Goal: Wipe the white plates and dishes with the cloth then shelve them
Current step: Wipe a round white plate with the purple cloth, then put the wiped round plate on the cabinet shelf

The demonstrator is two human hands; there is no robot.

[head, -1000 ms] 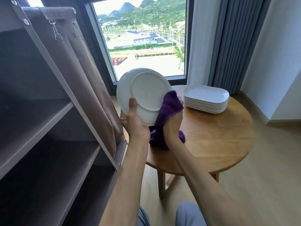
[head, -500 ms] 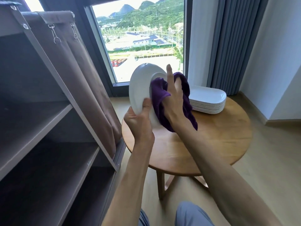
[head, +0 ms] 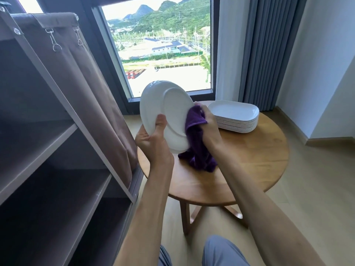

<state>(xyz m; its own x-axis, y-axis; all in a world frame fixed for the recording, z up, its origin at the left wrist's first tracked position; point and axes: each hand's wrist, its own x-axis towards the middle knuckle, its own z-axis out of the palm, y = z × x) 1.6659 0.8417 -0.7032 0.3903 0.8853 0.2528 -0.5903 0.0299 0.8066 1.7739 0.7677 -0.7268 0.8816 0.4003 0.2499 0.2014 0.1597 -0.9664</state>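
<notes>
Half a second ago the right hand (head: pixel 208 125) was flat on the plate (head: pixel 165 114) with the cloth (head: pixel 196 143) spread under it. Now it has slid to the plate's right edge, and the cloth is bunched up in its curled fingers, with the rest hanging down to the table (head: pixel 249 166). The plate has turned too, so its back with the round foot ring faces us.

The plate is up in the air above the left side of the table, tipped on its edge. The left hand (head: pixel 153 143) grips its bottom rim, thumb on the back.

I think this is the wiping step, now at the edge of the plate. Next the plate needs to go onto a shelf (head: pixel 57 189) in the rack on the left, so the cloth must come away first.

A stack of white dishes (head: pixel 233 117) sits at the far side of the round wooden table. Behind it are a big window (head: pixel 159 45) and grey curtains (head: pixel 269 50). The floor is pale wood.
</notes>
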